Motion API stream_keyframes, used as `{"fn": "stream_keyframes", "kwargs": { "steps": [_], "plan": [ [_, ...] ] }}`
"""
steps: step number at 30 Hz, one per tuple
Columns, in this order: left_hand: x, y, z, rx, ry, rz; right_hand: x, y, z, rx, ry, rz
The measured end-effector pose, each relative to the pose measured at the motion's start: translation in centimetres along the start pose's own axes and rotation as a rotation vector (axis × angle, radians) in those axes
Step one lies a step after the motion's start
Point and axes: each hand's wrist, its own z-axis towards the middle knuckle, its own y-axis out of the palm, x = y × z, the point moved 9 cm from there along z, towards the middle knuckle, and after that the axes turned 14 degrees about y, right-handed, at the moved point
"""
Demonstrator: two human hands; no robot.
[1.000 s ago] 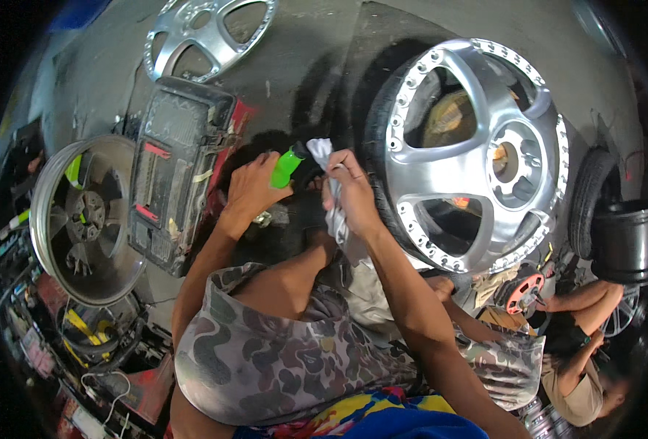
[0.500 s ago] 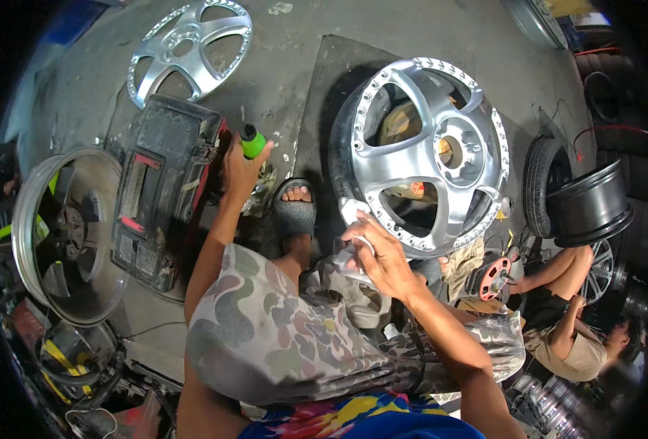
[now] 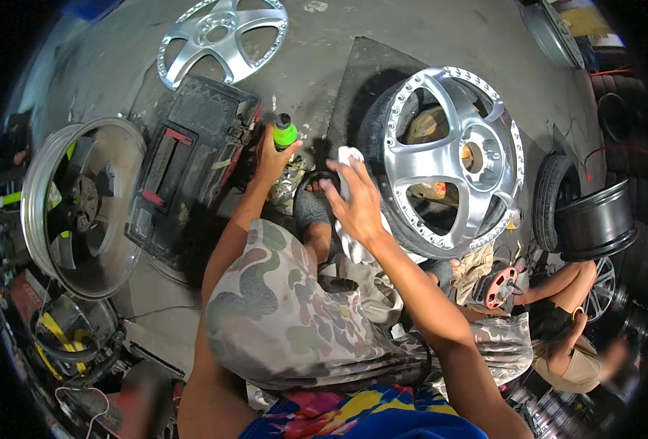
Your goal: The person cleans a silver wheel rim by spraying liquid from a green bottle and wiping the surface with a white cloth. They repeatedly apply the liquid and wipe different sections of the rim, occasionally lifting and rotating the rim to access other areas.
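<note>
My left hand (image 3: pixel 270 157) is wrapped round a bright green bottle (image 3: pixel 285 133) with a black cap, held upright beside the toolbox. In my right hand (image 3: pixel 357 201) is a white cloth (image 3: pixel 344 238), which hangs down behind the fingers; the fingertips point toward the bottle, and the hand is off the wheel. Just right of it lies a silver five-spoke wheel (image 3: pixel 452 150) with bolts round its rim, face up on a dark mat. My sandalled foot (image 3: pixel 314 201) is between the two hands.
A black toolbox (image 3: pixel 192 157) with red latches stands left, beside a bare wheel barrel (image 3: pixel 39 219). Another silver wheel face (image 3: pixel 196 45) lies at the far left. A tyre (image 3: pixel 554 197), a black barrel (image 3: pixel 598 223) and a seated person (image 3: pixel 569 355) are at right, near a red-and-black reel-like object (image 3: pixel 501 287).
My right hand has moved left with the white cloth, away from the wheel's rim and closer to the bottle. The left hand still grips the bottle. The whole view has shifted slightly.
</note>
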Motion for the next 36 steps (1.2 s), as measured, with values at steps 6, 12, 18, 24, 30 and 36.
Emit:
{"fn": "stream_keyframes", "kwargs": {
  "steps": [6,12,18,24,30,36],
  "plan": [
    [0.0,1.1,-0.1,-0.064,-0.006,-0.037,-0.8,6.9,8.1,0.050,0.171,-0.015],
    [-3.0,2.2,-2.3,-0.281,-0.102,0.271,-1.0,9.9,10.8,-0.044,0.102,0.077],
    [-2.7,1.3,-5.5,-0.488,-0.246,0.557,0.1,6.8,11.8,-0.101,0.116,0.352],
    [-6.8,-3.1,-11.5,-0.258,-0.369,0.502,-1.5,3.7,11.5,-0.147,0.066,0.352],
    [-11.8,-4.6,-24.5,-0.189,-0.157,0.560,-0.8,3.8,12.3,-0.019,-0.058,0.221],
    [-12.1,-3.4,-30.7,-0.273,-0.396,0.477,-1.3,8.6,12.5,-0.050,-0.035,0.066]
  ]
}}
